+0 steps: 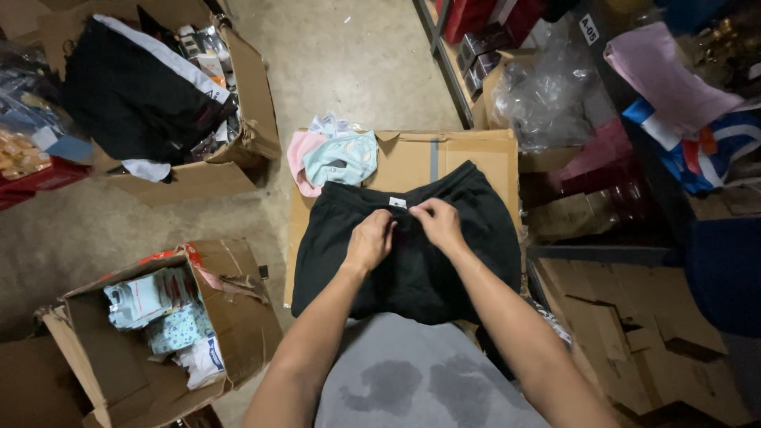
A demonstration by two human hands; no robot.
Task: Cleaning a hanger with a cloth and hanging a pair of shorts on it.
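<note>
Both hands, left and right, pinch the waistband of a black fabric garment. It lies on a flattened brown cardboard box.

Black shorts with small white label, on plain brown flattened cardboard with grey tape stripe. Pale blue and pink underwear beside. Grey trousers, darker blotches. Brown box, white and light blue patterned packets. Grey concrete floor.
</note>
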